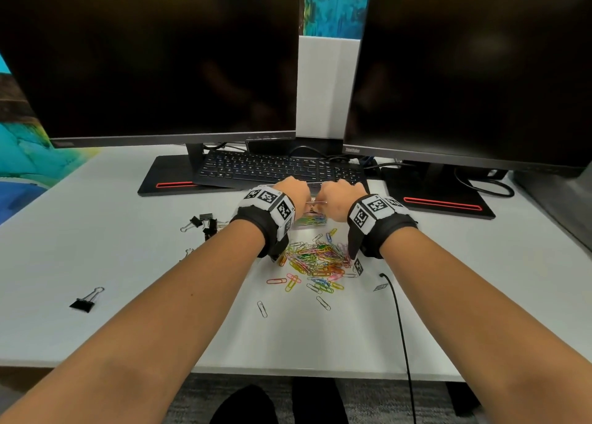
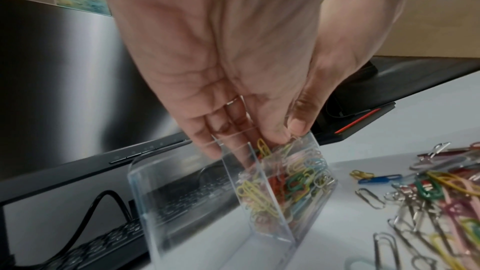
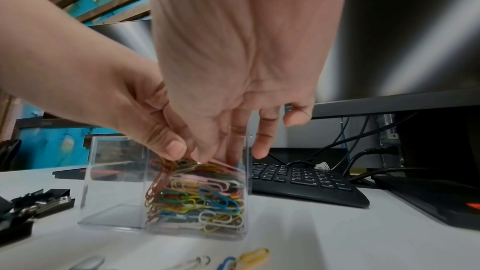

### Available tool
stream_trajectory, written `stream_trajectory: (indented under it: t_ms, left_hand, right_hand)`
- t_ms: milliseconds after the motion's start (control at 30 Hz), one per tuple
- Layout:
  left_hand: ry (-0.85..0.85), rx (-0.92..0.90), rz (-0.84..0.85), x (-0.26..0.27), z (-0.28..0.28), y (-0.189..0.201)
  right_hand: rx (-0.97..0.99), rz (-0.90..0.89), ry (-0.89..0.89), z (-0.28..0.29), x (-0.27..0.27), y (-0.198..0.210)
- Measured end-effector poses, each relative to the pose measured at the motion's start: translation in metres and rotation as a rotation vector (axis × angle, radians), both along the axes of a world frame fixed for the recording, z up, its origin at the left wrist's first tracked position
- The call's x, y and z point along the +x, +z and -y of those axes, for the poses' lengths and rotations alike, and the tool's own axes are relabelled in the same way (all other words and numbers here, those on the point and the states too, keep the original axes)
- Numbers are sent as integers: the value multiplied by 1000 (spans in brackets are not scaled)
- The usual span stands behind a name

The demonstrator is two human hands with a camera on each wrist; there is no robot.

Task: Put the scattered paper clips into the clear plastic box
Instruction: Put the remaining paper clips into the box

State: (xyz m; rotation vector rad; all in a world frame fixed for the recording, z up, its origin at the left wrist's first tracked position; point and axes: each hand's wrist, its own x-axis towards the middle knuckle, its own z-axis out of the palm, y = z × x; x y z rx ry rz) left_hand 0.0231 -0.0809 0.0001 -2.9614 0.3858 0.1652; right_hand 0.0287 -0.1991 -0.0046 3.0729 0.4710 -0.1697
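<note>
Delivering a pinch is the step you are in: your left hand (image 1: 293, 192) and right hand (image 1: 336, 199) meet over the clear plastic box (image 3: 114, 171), which stands on the counter (image 1: 128, 263) just in front of the keyboard (image 1: 275, 167). (first spotter)

Agreed. Your left thumb and fingers (image 3: 176, 147) are pinched together on the paper clips (image 3: 202, 198) at the top of the heap in the box. Your right fingers (image 3: 259, 143) are straight and reach down into that compartment, gripping nothing that I can see. (second spotter)

Note that only one compartment holds clips. The other, on your left, looks empty. (first spotter)

The filled one is heaped nearly to its rim, so judge whether it takes more. My guess is you let go, press the heap flat, then start on the empty side. (second spotter)

Most of the job is left, I would say. A large tangle of scattered clips (image 1: 317, 260) lies on the counter between your wrists, nearer to you than the box, with a few strays closer still. (first spotter)

For the next move, lift both hands straight up so no clip hooks out on a finger, then draw back to the pile. The clips interlock, so expect clumps and take small pinches. (second spotter)

Leave the binder clips (image 1: 205, 223) on your left alone. They are not part of this. (first spotter)
</note>
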Motion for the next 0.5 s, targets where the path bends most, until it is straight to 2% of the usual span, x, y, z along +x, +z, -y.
stream_trajectory:
  t_ms: [167, 300, 433, 500]
  left_hand:
    - [55, -77, 4, -2, 2, -2]
    - [58, -42, -2, -5, 7, -4]
    - [73, -53, 1, -7, 4, -2]
    - [84, -98, 16, -8, 1, -2]
  right_hand:
    - [58, -5, -31, 0, 3, -2]
    - [93, -11, -47, 0, 2, -6]
    - [108, -16, -18, 3, -5, -2]
    - [177, -24, 1, 10, -4, -3]
